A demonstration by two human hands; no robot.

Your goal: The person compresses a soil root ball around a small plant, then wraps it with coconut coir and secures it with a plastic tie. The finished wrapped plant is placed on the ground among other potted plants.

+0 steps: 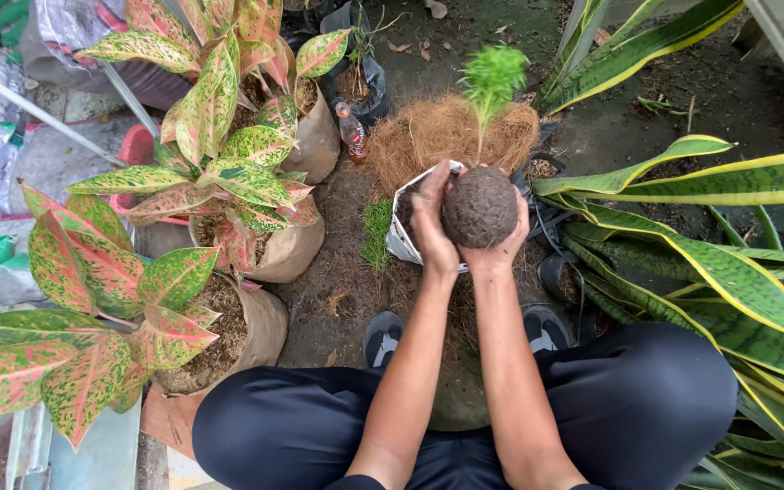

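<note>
Head view: both hands cup a round brown soil ball (479, 208) with a feathery green seedling (492, 80) rising at twelve o'clock. Left hand (432, 222) wraps its fingers round the left side, right hand (506, 249) cradles beneath, over a white bag of soil (403, 238). Pile of coconut fibre (428, 134) behind.

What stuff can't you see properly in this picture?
All in the head view:
- Inside of the white bag: hidden by the left hand and the soil ball.
- Right hand: mostly behind the ball.
- Small bottle: label too small to make out.
- Striped long leaves: cut off by the right edge.
</note>
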